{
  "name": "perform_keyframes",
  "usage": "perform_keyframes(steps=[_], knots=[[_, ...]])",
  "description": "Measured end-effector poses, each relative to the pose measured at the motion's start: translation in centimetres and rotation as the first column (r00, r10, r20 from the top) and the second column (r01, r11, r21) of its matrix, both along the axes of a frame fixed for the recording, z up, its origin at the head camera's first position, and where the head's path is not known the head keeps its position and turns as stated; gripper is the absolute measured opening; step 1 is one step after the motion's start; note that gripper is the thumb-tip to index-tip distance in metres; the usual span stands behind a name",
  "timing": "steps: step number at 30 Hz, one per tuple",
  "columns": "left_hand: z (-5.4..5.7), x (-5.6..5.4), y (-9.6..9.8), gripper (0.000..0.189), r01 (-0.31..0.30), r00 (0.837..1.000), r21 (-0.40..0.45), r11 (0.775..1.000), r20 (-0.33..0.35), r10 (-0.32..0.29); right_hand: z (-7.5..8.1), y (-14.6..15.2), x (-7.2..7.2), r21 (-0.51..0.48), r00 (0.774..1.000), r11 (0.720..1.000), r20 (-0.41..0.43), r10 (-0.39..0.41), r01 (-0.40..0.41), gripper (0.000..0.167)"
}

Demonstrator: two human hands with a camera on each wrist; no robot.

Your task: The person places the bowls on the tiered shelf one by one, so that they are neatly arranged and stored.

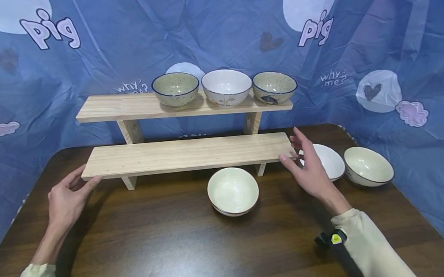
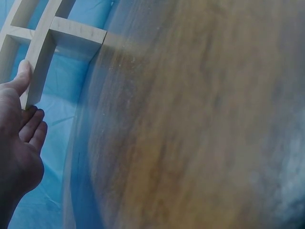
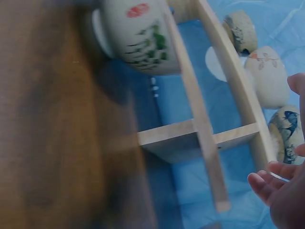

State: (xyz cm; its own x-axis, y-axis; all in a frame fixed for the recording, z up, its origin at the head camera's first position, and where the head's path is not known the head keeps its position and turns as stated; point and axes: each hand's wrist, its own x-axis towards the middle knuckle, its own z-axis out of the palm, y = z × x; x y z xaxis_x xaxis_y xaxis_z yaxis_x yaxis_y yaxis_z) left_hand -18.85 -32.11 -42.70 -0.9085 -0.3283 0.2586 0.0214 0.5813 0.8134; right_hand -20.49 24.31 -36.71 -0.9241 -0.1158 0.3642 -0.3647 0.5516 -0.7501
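Observation:
A two-tier wooden shelf (image 1: pixel 188 155) stands on the brown table. My left hand (image 1: pixel 67 203) grips the left end of its lower board, thumb along the front edge and fingers at the end, as the left wrist view (image 2: pixel 21 138) also has it. Beside the board's right end is my right hand (image 1: pixel 312 171), thumb and fingers spread; in the right wrist view the fingers (image 3: pixel 262 188) look apart from the wood. A cream bowl (image 1: pixel 233 190) rests on the table before the shelf, its painted outer side (image 3: pixel 143 43) showing in the right wrist view.
Along the upper board sit a speckled green bowl (image 1: pixel 176 90), a white flowered bowl (image 1: pixel 226 87) and a green bowl with a fish (image 1: pixel 274 86). Right of the shelf are a white bowl (image 1: pixel 328 161), partly behind my right hand, and another cream bowl (image 1: pixel 369 167). Blue printed cloth (image 1: pixel 215 28) hangs behind.

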Motion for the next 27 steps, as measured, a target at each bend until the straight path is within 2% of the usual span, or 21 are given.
perform_keyframes(steps=[8,18,23,27], knots=[[-0.1,0.0,-0.1,0.065,-0.001,1.0,-0.009,1.0,0.008,0.001,-2.1,-0.5,1.7,0.017,0.999,1.0,0.044,0.024,-0.025,0.075],[-0.1,-0.1,-0.1,0.066,-0.012,1.0,-0.023,1.0,0.023,0.012,-4.3,-1.7,3.6,-0.019,0.993,0.993,0.041,0.113,-0.112,0.069],[-0.1,-0.1,-0.1,0.066,-0.013,1.0,-0.007,1.0,0.025,0.013,-5.4,-2.3,4.3,-0.002,0.987,0.991,0.091,0.134,-0.134,0.07],[-0.1,-0.1,-0.1,0.066,-0.01,1.0,0.0,1.0,0.021,0.01,-5.9,-2.8,4.6,-0.017,0.973,0.983,0.137,0.184,-0.183,0.076]])
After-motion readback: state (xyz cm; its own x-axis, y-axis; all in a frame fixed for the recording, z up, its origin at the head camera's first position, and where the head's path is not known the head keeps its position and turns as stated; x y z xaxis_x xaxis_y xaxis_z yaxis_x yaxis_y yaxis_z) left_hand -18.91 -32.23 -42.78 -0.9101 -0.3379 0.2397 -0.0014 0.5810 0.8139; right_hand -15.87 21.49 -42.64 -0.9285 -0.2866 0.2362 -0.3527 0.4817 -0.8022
